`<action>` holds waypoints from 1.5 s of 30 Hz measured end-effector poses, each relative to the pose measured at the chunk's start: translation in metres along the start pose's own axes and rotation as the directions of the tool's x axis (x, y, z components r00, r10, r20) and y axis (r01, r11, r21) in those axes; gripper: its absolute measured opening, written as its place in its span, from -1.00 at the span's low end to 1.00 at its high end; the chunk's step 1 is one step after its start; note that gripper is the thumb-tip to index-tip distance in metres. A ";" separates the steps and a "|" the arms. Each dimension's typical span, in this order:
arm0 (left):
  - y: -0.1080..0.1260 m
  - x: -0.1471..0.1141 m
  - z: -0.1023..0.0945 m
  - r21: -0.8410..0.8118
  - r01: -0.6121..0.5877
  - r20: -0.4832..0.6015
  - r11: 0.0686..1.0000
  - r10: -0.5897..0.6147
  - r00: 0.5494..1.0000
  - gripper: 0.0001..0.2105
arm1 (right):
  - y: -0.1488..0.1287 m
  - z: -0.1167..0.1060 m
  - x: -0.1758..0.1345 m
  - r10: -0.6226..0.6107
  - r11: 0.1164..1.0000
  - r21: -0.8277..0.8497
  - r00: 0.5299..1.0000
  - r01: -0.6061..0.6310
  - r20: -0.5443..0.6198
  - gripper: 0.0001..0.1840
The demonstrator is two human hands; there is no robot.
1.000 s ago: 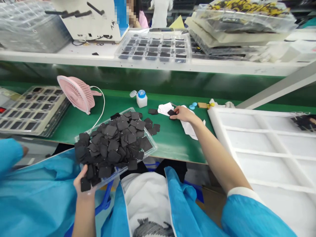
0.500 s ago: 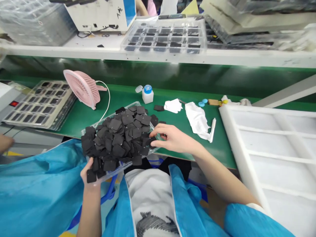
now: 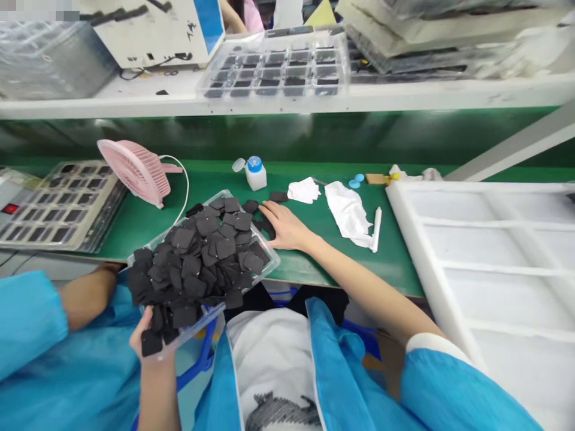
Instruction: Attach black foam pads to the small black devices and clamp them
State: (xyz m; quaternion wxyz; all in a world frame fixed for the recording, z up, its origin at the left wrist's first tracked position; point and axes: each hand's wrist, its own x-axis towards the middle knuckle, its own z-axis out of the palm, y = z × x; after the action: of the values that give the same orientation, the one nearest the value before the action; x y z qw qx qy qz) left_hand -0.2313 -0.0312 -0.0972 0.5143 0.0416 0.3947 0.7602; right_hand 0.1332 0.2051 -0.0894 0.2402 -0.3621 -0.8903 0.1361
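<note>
My left hand (image 3: 142, 332) grips the near-left corner of a clear plastic tray (image 3: 269, 261), thumb over its rim and the other fingers hidden below. The tray is tilted and heaped with thin, black, rounded-square pieces (image 3: 197, 251). My right hand (image 3: 287, 227) rests on the green table just right of the tray. Its fingers are stretched forward and apart from the thumb, curving around a few loose black pieces (image 3: 268, 228) on the table. Another black piece (image 3: 250, 206) lies just beyond the fingertips.
Behind the tray stand a pink fan (image 3: 137, 170) and a small white bottle (image 3: 256, 175) with a blue top. White cloths (image 3: 348, 209) lie to the right, beside a white divided frame (image 3: 431, 239). A co-worker's arm (image 3: 87, 296) is close on the left. A shelf (image 3: 381, 99) crosses the back.
My right hand has moved off the tray's right edge and onto the table by the loose pieces. The tray has come nearer my body, and the co-worker's arm reaches further in.
</note>
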 end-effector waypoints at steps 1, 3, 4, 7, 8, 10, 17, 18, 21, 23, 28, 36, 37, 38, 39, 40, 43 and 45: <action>0.000 -0.001 0.002 0.019 -0.020 -0.004 1.000 0.020 1.000 -0.54 | -0.001 0.004 0.003 0.000 1.000 -0.027 1.000 -0.001 -0.009 0.01; 0.000 -0.004 0.005 0.081 -0.061 -0.016 0.995 0.063 0.998 -0.52 | -0.003 0.006 0.007 0.011 0.996 -0.085 1.000 -0.012 -0.010 -0.22; 0.000 -0.005 0.007 0.125 -0.076 -0.022 0.989 0.080 0.997 -0.52 | -0.004 0.006 0.008 0.018 0.994 -0.112 1.000 -0.018 0.000 -0.33; 0.002 -0.009 0.013 0.282 -0.106 -0.058 0.954 0.127 0.990 -0.55 | -0.009 0.005 0.005 0.062 0.981 -0.188 0.998 -0.056 0.028 -0.54; 0.003 -0.011 0.016 0.326 -0.113 -0.075 0.939 0.145 0.987 -0.56 | -0.011 0.005 0.003 0.079 0.975 -0.208 0.996 -0.072 0.028 -0.57; 0.004 -0.014 0.021 0.395 -0.127 -0.099 0.910 0.179 0.979 -0.57 | -0.014 0.003 0.000 0.126 0.968 -0.222 0.992 -0.120 0.014 -0.61; 0.004 -0.024 0.028 0.463 -0.137 -0.105 0.876 0.208 0.972 -0.58 | -0.018 -0.010 0.039 0.218 0.975 -0.010 0.962 -0.223 -0.166 -0.63; 0.004 -0.024 0.026 0.457 -0.138 -0.115 0.879 0.212 0.970 -0.57 | -0.019 -0.008 0.050 0.164 0.985 -0.017 0.973 -0.170 -0.164 -0.63; 0.007 -0.025 0.013 0.436 -0.121 -0.152 0.892 0.205 0.967 -0.56 | -0.018 0.006 0.079 -0.037 0.996 -0.085 0.994 0.029 -0.104 -0.68; 0.010 -0.024 0.001 0.434 -0.101 -0.164 0.895 0.189 0.968 -0.57 | -0.016 0.020 0.090 -0.118 0.986 -0.127 0.992 0.111 -0.046 -0.63; 0.015 -0.020 -0.012 0.430 -0.120 -0.122 0.895 0.190 0.974 -0.56 | -0.017 0.034 0.089 -0.119 0.974 -0.188 0.991 0.129 0.064 -0.54; 0.012 -0.007 -0.006 0.319 -0.121 -0.035 0.940 0.140 0.990 -0.53 | -0.031 0.025 0.077 0.088 0.983 -0.165 0.994 -0.078 0.059 -0.70; 0.012 -0.004 -0.008 0.269 -0.107 -0.024 0.957 0.118 0.993 -0.53 | -0.030 0.021 0.075 0.132 0.982 -0.139 0.991 -0.127 0.030 -0.73; 0.011 -0.002 -0.011 0.212 -0.093 -0.011 0.973 0.097 0.995 -0.52 | -0.028 0.015 0.072 0.199 0.975 -0.098 0.980 -0.199 -0.011 -0.76; 0.011 0.000 -0.013 0.159 -0.083 0.003 0.984 0.084 0.996 -0.52 | -0.027 0.007 0.069 0.284 0.957 -0.036 0.957 -0.287 -0.062 -0.78; 0.010 0.002 -0.015 0.116 -0.077 0.015 0.990 0.076 0.997 -0.52 | -0.027 -0.003 0.066 0.373 0.928 0.046 0.921 -0.370 -0.114 -0.80; 0.007 0.003 -0.013 0.058 -0.035 0.019 0.998 0.034 0.999 -0.55 | -0.040 -0.035 0.058 0.519 0.834 0.326 0.832 -0.445 -0.195 -0.79; 0.004 0.002 -0.006 0.052 0.018 0.012 0.998 -0.019 1.000 -0.57 | -0.060 -0.050 0.056 0.476 0.820 0.440 0.863 -0.366 -0.169 -0.72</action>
State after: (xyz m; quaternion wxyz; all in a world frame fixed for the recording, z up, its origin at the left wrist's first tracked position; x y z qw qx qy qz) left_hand -0.2385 -0.0332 -0.0991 0.5225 0.0559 0.4116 0.7447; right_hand 0.0898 0.2060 -0.0033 0.3910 -0.5106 -0.6996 0.3114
